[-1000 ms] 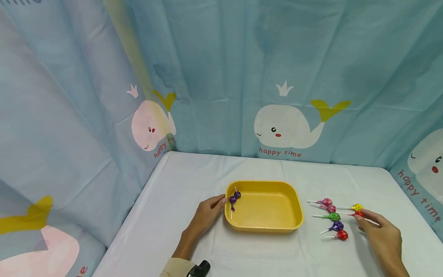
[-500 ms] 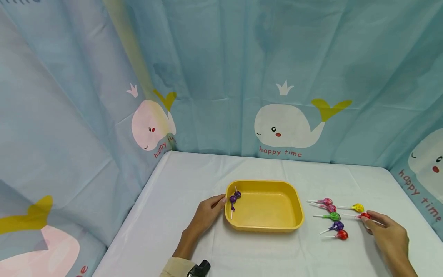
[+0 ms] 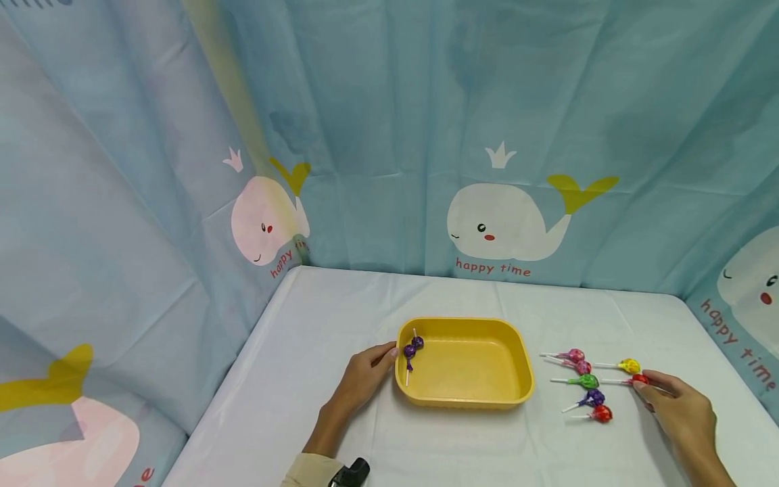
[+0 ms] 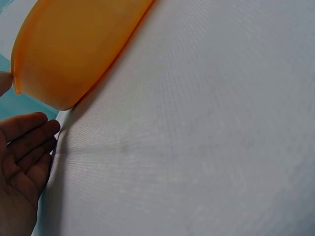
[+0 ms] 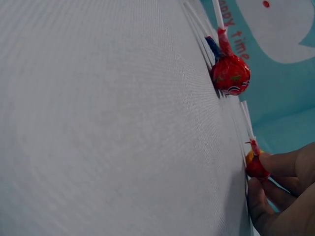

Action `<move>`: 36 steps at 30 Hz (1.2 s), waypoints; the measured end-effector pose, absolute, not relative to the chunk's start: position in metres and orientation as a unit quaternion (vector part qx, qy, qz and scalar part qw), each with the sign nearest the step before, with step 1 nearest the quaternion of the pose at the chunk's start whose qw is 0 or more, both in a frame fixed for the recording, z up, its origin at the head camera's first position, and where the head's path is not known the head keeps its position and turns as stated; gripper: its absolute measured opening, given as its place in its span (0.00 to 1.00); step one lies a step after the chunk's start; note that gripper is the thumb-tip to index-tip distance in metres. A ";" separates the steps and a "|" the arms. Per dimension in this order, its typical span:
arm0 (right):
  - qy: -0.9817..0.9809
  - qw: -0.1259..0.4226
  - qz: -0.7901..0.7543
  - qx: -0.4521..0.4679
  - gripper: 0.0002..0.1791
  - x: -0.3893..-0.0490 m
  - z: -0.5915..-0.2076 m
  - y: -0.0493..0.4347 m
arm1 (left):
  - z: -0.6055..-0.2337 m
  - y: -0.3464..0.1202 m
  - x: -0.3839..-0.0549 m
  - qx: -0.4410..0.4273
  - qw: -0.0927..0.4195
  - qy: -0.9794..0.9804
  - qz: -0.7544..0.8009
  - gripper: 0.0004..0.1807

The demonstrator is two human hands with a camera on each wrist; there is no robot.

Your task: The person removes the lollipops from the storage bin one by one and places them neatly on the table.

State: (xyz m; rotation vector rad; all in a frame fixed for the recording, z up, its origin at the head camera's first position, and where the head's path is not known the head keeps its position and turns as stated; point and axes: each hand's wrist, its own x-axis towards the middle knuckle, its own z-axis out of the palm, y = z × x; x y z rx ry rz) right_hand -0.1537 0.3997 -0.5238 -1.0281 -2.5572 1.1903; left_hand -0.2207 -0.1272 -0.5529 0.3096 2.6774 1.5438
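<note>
A yellow tray [image 3: 468, 365] stands mid-table with two purple lollipops [image 3: 410, 351] at its left end. At its left rim is my left hand [image 3: 360, 379], thumb at the edge; the left wrist view shows its other fingers loosely extended below the tray's outer wall. On the right, thumb and fingers of my right hand [image 3: 684, 409] pinch the head of a red lollipop [image 3: 640, 380], its stick pointing left. A yellow lollipop [image 3: 629, 366] lies just beyond it. Left of that hand lie pink [image 3: 575, 354], green [image 3: 587, 381], purple [image 3: 593, 397] and red [image 3: 602, 413] lollipops in a column.
White cloth covers the table [image 3: 462, 446]. A blue curtain [image 3: 377, 135] printed with whales rises behind the table and along both sides. A dark device [image 3: 351, 471] sits at the left sleeve [image 3: 310, 470].
My right hand has shifted a little to the right with the red lollipop, then slightly back left. The left hand and tray have stayed in place.
</note>
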 end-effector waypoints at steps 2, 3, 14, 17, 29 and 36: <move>-0.850 0.068 0.395 -0.342 0.24 -0.154 -0.524 0.400 | -0.553 -0.127 -0.221 0.100 0.017 0.862 0.497 0.30; -0.849 0.067 0.396 -0.343 0.24 -0.154 -0.524 0.400 | -0.553 -0.127 -0.221 0.101 0.017 0.861 0.498 0.29; -0.842 0.066 0.407 -0.348 0.26 -0.152 -0.522 0.399 | -0.552 -0.127 -0.220 0.100 0.021 0.861 0.498 0.30; -0.837 0.062 0.418 -0.348 0.27 -0.152 -0.521 0.399 | -0.552 -0.127 -0.220 0.099 0.022 0.862 0.497 0.29; -0.834 0.071 0.414 -0.359 0.30 -0.150 -0.526 0.399 | -0.550 -0.128 -0.219 0.102 0.020 0.860 0.499 0.31; -0.835 0.078 0.407 -0.362 0.29 -0.151 -0.529 0.400 | -0.551 -0.128 -0.219 0.102 0.018 0.862 0.496 0.33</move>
